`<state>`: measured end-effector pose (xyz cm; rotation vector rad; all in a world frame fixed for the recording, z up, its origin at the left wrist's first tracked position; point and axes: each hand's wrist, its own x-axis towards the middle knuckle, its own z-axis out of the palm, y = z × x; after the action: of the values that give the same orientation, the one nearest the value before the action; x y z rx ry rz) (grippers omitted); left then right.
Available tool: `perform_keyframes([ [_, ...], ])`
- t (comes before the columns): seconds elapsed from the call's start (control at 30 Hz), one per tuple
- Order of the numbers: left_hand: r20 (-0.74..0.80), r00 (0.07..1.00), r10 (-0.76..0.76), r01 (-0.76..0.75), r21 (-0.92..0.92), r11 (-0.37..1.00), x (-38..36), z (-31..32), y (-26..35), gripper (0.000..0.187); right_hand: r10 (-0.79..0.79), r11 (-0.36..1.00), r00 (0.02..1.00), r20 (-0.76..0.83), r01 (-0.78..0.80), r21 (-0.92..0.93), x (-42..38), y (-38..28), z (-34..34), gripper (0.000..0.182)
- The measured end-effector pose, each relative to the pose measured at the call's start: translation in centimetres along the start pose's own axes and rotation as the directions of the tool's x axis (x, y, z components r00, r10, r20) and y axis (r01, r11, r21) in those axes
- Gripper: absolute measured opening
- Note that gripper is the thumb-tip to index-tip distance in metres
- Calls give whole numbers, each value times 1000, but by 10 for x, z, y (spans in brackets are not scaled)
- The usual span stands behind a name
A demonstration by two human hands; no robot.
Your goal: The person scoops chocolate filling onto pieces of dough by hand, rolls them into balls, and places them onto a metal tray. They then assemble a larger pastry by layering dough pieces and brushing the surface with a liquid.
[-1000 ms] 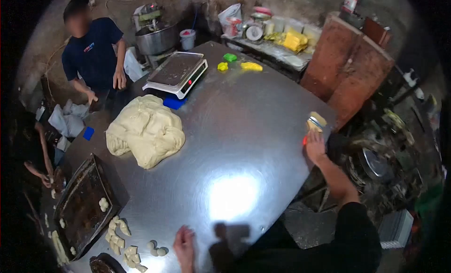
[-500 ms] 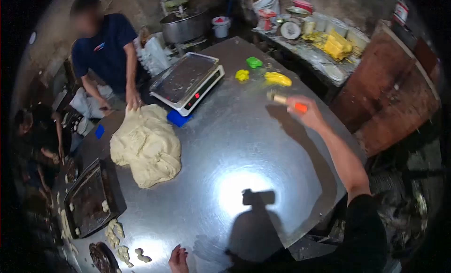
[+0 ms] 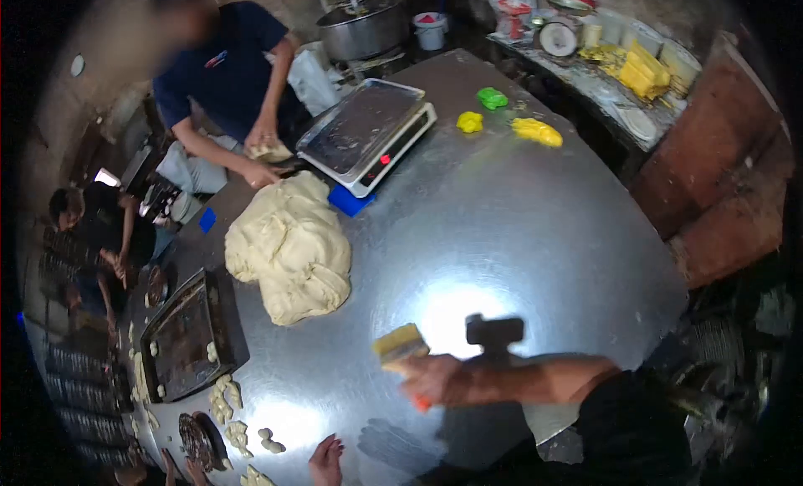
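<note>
My right hand (image 3: 439,379) is closed around the handle of a wide flat brush (image 3: 400,344). Its pale yellow bristles point left, above the metal tabletop (image 3: 502,227), and an orange bit of handle shows below my fist. At the near edge, my left hand (image 3: 326,461) holds nothing, its fingers loosely bent and slightly apart. Several small shaped dough pieces (image 3: 237,438) lie left of it. Beyond the brush, a large mound of dough (image 3: 288,248) rests on the table.
A co-worker's hands (image 3: 266,151) are behind the dough, one with a dough piece. Nearby are a digital scale (image 3: 361,130), a dark baking tray (image 3: 188,335), yellow lumps (image 3: 537,132) and a green lump (image 3: 492,98). A mixer bowl (image 3: 360,33) stands behind.
My right hand has swung the brush from the far right, near the yellow lumps, to the near middle. The co-worker's hand has lifted a dough piece off the mound. The view has shifted.
</note>
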<state>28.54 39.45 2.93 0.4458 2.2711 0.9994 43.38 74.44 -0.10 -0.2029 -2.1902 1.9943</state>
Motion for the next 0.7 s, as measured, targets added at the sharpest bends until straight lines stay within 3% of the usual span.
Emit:
perform_keyframes([
  [0.03,-59,998,-17,18,6,1000,0,-20,-22,36,236,952,964,-124,-254,-169,-13,37,-23,25],
  [0.07,-120,992,-36,37,7,999,-3,-40,-50,36,335,847,887,-319,-432,-310,-34,60,-68,27],
  [0.1,-217,975,-50,16,-152,988,-8,-62,-97,37,254,783,816,-519,-488,-385,-64,94,-142,30],
  [0.13,-313,946,-80,-19,-301,953,-15,-79,-123,37,430,760,486,-761,-650,14,-86,1,-184,25],
  [0.17,-329,938,-112,27,-253,967,-25,-99,-147,38,109,669,433,-895,-698,-256,-118,60,-258,21],
  [0.2,-349,926,-146,73,-212,975,-33,-110,-152,40,-225,441,325,-918,-807,-394,-149,113,-329,19],
  [0.23,-336,933,-130,62,-206,977,-16,-121,-165,40,-87,595,290,-953,-752,-283,-132,54,-274,17],
  [0.27,-292,950,-109,91,-74,993,15,-123,-176,40,53,713,249,-967,-688,-138,-112,-12,-214,15],
  [0.3,-243,964,-105,121,51,991,28,-114,-186,41,70,807,415,-907,-558,-193,-101,49,-185,13],
  [0.33,-228,974,-2,-95,-415,905,29,-76,-136,35,72,653,594,-802,-635,-412,-83,43,-111,11],
  [0.37,-130,989,70,-106,-295,950,39,-41,-73,34,114,863,754,-647,-398,-311,-94,-2,-79,9],
  [0.4,-33,991,132,-136,-171,976,51,-21,-25,33,152,985,881,-449,-172,-4,-105,-47,-47,9],
  [0.43,52,960,276,-278,39,960,55,-17,-4,33,180,943,955,-237,-99,318,-117,-92,-15,13],
  [0.47,70,956,284,-288,50,956,55,-28,-7,33,342,939,879,-333,-307,155,-127,-46,-19,17],
  [0.53,4,966,257,-257,-26,966,52,-53,-31,32,566,682,596,-570,-727,-84,-172,22,-17,28],
  [0.57,-44,978,204,-206,-56,977,44,-71,-42,34,486,632,413,-770,-775,-17,-205,-54,-54,22],
  [0.6,-71,980,186,-192,-89,977,47,-93,-79,37,355,469,167,-920,-883,21,-240,-57,-94,19],
  [0.63,-116,978,173,-188,-133,973,36,-107,-91,38,166,158,141,-976,-981,-115,-298,-20,-148,21],
  [0.67,-189,970,150,-179,-149,973,28,-113,-103,38,-176,231,158,-972,-953,-197,-355,34,-179,26],
  [0.7,-171,972,159,-183,-137,974,19,-115,-106,38,-178,235,145,-973,-954,-185,-344,24,-153,26],
])
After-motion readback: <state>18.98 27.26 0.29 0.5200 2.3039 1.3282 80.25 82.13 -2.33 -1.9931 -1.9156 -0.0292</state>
